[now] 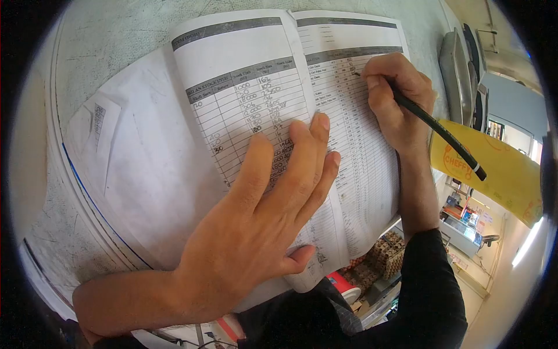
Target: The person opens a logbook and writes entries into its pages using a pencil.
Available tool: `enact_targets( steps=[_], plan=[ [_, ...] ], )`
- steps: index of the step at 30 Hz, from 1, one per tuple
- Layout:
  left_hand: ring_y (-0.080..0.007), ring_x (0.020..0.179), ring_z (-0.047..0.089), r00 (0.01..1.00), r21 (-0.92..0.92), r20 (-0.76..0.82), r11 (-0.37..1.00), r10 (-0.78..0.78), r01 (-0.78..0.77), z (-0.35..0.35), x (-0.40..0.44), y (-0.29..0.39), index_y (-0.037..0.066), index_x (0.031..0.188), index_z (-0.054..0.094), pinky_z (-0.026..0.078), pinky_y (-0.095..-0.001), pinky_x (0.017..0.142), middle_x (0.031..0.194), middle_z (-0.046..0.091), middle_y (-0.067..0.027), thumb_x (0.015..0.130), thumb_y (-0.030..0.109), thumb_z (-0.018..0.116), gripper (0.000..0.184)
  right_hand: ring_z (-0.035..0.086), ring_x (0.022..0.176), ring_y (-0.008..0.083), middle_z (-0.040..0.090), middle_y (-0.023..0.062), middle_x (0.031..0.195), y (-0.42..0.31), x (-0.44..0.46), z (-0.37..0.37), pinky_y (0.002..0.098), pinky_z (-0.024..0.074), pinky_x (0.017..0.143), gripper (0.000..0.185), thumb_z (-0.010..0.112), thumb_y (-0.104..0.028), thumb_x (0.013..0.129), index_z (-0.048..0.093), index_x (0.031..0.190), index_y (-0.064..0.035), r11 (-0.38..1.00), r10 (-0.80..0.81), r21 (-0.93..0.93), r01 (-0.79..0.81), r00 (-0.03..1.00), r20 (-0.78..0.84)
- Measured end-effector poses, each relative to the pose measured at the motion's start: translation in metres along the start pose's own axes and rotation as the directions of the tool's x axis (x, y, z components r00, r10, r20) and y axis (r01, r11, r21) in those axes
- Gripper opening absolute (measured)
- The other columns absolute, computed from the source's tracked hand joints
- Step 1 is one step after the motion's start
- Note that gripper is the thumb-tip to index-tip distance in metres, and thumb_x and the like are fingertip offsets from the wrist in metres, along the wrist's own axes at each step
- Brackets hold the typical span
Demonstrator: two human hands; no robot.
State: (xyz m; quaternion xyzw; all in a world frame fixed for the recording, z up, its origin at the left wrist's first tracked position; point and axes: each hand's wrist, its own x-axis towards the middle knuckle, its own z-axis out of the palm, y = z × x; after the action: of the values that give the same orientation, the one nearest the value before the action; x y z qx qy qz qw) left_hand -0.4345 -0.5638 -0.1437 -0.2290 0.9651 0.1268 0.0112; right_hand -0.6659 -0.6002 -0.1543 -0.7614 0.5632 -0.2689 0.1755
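A stapled or bound set of printed table sheets (232, 49) lies spread on a pale, worn surface, with handwritten numbers in the columns of its left page. Across that page rests my left hand (250, 227), palm down with the fingers spread, covering some of the lower rows. My right hand (401, 102) pinches a black pencil (437, 129) with a white band near its end. The pencil's tip is at the upper rows of the right page (372, 168), touching or very close to the paper.
The pale tabletop (125, 32) surrounds the sheets. A folded paper slip (104, 131) lies at the left. At the right are a yellow printed item (488, 163) and metal trays (456, 75). Egg trays (386, 254) and a red-and-white container (344, 287) are below.
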Motion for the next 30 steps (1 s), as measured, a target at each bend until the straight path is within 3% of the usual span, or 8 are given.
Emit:
enact_targets(
  steps=[4, 6, 10, 15, 30],
  plan=[
    [-0.0287, 0.125, 0.03, 1.0, 0.001, 0.006, 1.0, 0.005, -0.005, 0.0004, -0.0018, -0.0005, 0.01, 0.131, 0.043, 0.026, -0.0443, 0.101, 0.141, 0.032, -0.0149, 0.066, 0.066, 0.053, 0.086, 0.049, 0.05, 0.0091, 0.052, 0.0024, 0.059, -0.0014, -0.0051, -0.001, 0.0214, 0.0393, 0.049, 0.006, 0.055, -0.005, 0.072, 0.056, 0.078, -0.004, 0.996, 0.043, 0.085, -0.041, 0.999, -0.028],
    [-0.0287, 0.125, 0.029, 1.0, -0.004, -0.003, 1.0, -0.003, 0.003, 0.0001, -0.0008, -0.0003, 0.01, 0.131, 0.043, 0.026, -0.0443, 0.102, 0.141, 0.032, -0.0148, 0.066, 0.065, 0.052, 0.085, 0.049, 0.051, 0.0088, 0.052, 0.0021, 0.059, 0.0008, -0.0071, -0.002, 0.0211, 0.0391, 0.049, 0.006, 0.055, -0.005, 0.072, 0.056, 0.077, -0.0036, 0.998, -0.037, 0.044, 0.038, 0.999, -0.036],
    [-0.0286, 0.126, 0.028, 1.0, -0.009, -0.001, 1.0, -0.013, 0.013, -0.0002, 0.0001, 0.0018, 0.011, 0.131, 0.043, 0.026, -0.0444, 0.102, 0.141, 0.032, -0.0147, 0.067, 0.065, 0.051, 0.084, 0.05, 0.051, 0.0095, 0.052, 0.0023, 0.06, -0.003, -0.0048, -0.001, 0.0214, 0.0395, 0.049, 0.006, 0.056, -0.004, 0.071, 0.056, 0.077, -0.0044, 0.997, 0.035, 0.065, -0.033, 0.999, -0.021],
    [-0.0284, 0.126, 0.028, 1.0, -0.01, 0.014, 1.0, -0.022, 0.023, -0.0014, 0.0005, 0.0016, 0.011, 0.131, 0.043, 0.026, -0.0447, 0.102, 0.141, 0.032, -0.0142, 0.067, 0.065, 0.05, 0.084, 0.052, 0.053, 0.0114, 0.054, 0.0033, 0.062, 0.0024, -0.0021, 0.0005, 0.0227, 0.0408, 0.051, 0.007, 0.056, -0.004, 0.07, 0.055, 0.077, -0.0052, 0.995, -0.071, 0.068, 0.07, 0.997, 0.015],
    [-0.0291, 0.127, 0.027, 1.0, 0.001, 0.008, 1.0, -0.024, 0.024, 0.0013, -0.0019, 0.0016, 0.012, 0.131, 0.042, 0.025, -0.0444, 0.103, 0.142, 0.031, -0.0138, 0.07, 0.065, 0.047, 0.081, 0.052, 0.051, 0.0135, 0.054, 0.0043, 0.061, 0.0013, -0.0019, -0.0005, 0.0239, 0.0409, 0.049, 0.006, 0.057, -0.006, 0.071, 0.056, 0.077, -0.0067, 0.997, -0.072, 0.0, 0.072, 0.996, 0.051]
  ],
)
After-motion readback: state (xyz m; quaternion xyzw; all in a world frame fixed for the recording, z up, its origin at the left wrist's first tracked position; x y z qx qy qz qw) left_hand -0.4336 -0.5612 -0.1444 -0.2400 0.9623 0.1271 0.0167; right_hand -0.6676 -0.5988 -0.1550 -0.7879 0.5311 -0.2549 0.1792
